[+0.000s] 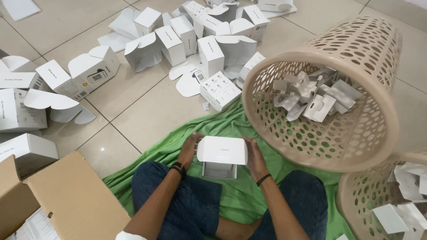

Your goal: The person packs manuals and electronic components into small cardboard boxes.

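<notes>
We've got one small white carton (pixel 222 156) held over the lap, above the green cloth (pixel 231 124) — left hand (pixel 189 149) clamped on its left end, right hand (pixel 253 155) on the right end, fingers closed around the sides. Lid flap is up and facing us, body open underneath.

To do this well, as we judge it: keep both thumbs on the flap's crease, square the side walls first, then press the lid down evenly so the tuck tabs don't buckle (thin card, will crease easily).

Counts:
- beige perforated baskets — two: one tipped on its side (pixel 329 146) with a heap of white card inserts (pixel 311 95), one at lower right (pixel 364 195) also holding inserts. Inserts too tangled to count.
- brown cardboard box (pixel 71 200) — one, lower left.
- white cartons on the tile floor (pixel 147 115) — roughly twenty, most with flaps open (pixel 178 42); exact number can't be told.
</notes>
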